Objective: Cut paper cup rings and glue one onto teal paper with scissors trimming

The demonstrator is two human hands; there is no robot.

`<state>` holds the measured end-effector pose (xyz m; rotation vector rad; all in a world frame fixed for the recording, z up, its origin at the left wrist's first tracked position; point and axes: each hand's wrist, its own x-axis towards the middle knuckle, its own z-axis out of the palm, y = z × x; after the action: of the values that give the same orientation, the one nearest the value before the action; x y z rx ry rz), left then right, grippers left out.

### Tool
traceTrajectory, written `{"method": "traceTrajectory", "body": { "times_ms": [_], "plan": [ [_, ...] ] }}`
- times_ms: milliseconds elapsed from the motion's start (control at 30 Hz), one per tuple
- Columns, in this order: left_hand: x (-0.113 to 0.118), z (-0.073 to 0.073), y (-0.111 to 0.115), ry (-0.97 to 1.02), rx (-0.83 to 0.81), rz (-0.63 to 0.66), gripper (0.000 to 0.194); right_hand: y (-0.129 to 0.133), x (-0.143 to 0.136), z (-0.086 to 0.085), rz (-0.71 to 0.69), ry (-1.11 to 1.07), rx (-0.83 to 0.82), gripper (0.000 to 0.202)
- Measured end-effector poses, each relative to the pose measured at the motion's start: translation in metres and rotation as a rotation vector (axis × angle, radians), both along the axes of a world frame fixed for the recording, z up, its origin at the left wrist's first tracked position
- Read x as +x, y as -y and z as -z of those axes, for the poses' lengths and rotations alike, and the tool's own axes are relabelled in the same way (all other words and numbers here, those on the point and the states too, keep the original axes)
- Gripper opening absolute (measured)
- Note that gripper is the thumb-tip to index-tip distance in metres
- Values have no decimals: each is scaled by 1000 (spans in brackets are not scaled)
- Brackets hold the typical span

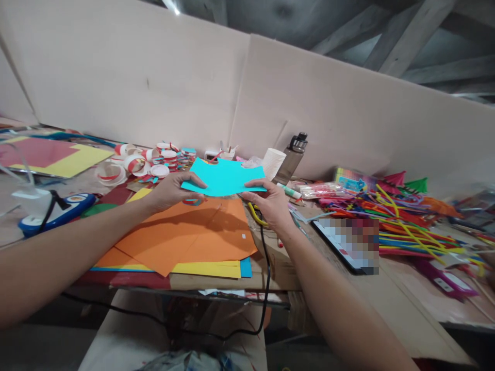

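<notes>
A bright turquoise sheet of paper (226,176) with a notched, cut upper edge is held up above the table. My left hand (178,189) pinches its left end, thumb and fingers on opposite faces. At the other end, my right hand (268,201) pinches it the same way. The sheet bows slightly between them. Below it lie orange sheets (193,237), overlapping, with yellow paper (216,269) and blue paper (246,268) showing underneath. Yellow scissor-like handles (255,215) rest under my right hand, partly hidden.
Small decorated paper cups (168,159) cluster at the back left. A dark bottle (292,157) and stacked white cups (274,164) stand behind. A tablet (344,245) and colourful pipe cleaners (410,232) lie to the right. A black cable (266,278) hangs over the front edge.
</notes>
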<state>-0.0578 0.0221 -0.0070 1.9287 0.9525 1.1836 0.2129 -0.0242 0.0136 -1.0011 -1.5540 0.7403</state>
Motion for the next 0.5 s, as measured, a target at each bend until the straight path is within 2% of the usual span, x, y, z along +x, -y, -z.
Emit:
{"method": "traceTrajectory", "body": {
  "times_ms": [100, 233, 300, 400, 500],
  "plan": [
    [-7, -1, -7, -117, -91, 120, 38, -6, 6, 5, 11, 161, -47, 31],
    [-18, -5, -20, -61, -207, 221, 80, -10, 12, 8, 96, 248, -40, 33],
    [-23, -4, -27, -50, -171, 151, 88, -9, 12, 6, 143, 188, -35, 36],
    [-26, 2, -34, -160, -45, -38, 86, -5, 10, 0, 188, 96, -8, 35],
    [-23, 10, -33, -364, 20, -80, 80, -3, 8, -2, 199, 24, 2, 35]
  ]
}}
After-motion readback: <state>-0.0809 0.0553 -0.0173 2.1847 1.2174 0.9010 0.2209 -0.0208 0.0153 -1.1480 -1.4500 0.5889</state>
